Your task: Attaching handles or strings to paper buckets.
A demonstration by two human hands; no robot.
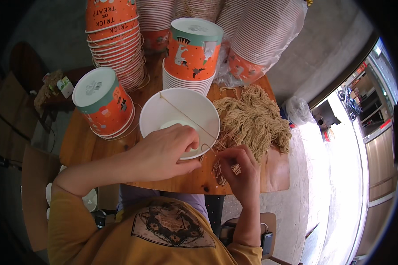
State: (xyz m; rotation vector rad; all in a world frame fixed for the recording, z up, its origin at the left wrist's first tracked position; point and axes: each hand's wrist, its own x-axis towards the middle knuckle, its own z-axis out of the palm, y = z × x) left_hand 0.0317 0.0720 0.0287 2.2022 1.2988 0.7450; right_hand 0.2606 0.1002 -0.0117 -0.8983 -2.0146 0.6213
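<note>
An upright paper bucket, white inside, stands on the wooden table in front of me. My left hand bends over its near rim, fingers curled inside and thumb outside; the hand hides part of the grip. A thin tan cord runs from the far rim across the mouth to the near right side, where a small loop of it shows. Just right of the bucket, my right hand pinches the cord between thumb and fingers. Beside that hand lies a loose heap of tan cords.
Upside-down orange buckets stand in a short stack at left, a tall corded stack behind it, and another stack beyond my bucket. Plastic-wrapped stacks line the back. The wooden table's near edge runs by my body.
</note>
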